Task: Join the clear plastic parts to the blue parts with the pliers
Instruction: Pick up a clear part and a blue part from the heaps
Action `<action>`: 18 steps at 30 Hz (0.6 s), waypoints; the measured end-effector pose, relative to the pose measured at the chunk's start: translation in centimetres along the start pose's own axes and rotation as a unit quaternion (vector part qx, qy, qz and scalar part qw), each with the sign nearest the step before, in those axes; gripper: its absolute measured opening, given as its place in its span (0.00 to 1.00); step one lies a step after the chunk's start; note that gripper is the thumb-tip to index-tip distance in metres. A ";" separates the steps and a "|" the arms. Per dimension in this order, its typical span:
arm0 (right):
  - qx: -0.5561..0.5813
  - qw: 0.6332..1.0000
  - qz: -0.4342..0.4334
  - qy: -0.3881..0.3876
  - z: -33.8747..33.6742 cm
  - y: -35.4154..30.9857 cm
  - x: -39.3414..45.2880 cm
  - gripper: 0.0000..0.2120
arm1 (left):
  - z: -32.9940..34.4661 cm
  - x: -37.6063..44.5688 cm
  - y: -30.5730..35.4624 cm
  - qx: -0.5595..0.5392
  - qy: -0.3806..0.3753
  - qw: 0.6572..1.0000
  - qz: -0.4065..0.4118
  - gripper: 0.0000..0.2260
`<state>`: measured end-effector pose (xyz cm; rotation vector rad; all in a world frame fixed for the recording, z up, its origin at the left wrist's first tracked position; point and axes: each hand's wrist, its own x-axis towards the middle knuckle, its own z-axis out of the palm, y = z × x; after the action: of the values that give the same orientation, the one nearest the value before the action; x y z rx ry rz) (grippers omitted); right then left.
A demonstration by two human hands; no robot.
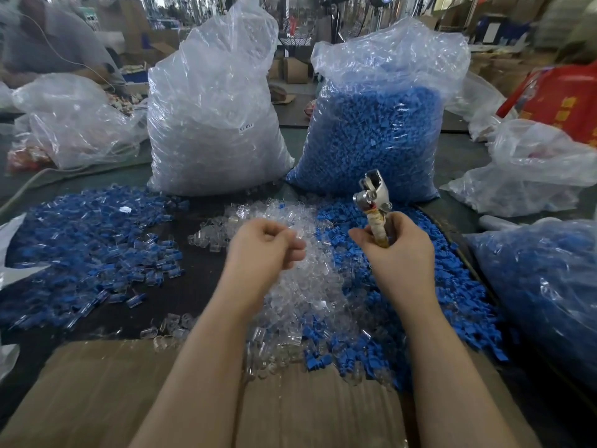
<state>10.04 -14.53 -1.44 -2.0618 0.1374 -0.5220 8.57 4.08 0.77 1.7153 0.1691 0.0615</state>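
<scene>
Blue-and-clear joined pieces [87,247] heap left of the hands; right hand [399,250] grips pliers [371,195], left hand [265,247] curls, contents unclear; loose piles [307,286] remain.

Two tall clear plastic sacks, one of clear parts [213,118] at 11 o'clock and one of blue parts [374,134] at 1 o'clock, wall off the far counter [200,279], whose bare dark strip at 9 o'clock between the loose heaps gives passage.
</scene>
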 end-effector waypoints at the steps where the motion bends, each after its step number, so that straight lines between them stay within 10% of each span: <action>1: 0.032 0.999 -0.008 -0.003 0.2 -0.3 -0.2 0.11 | 0.9 -0.3 0.2 -0.049 -0.028 0.998 -0.016 0.03; 7: 0.123 0.991 -0.043 -0.039 1.1 -1.5 -1.2 0.09 | 3.3 -0.9 0.7 -0.269 -0.051 0.959 -0.073 0.02; 18: 0.154 0.982 -0.056 -0.089 1.4 -1.8 -1.6 0.05 | 3.3 -1.1 1.1 -0.321 -0.020 0.943 -0.085 0.00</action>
<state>8.98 -12.04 -1.02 -1.8070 -0.1577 -0.3968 7.98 0.51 1.38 1.0448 0.2369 -0.0449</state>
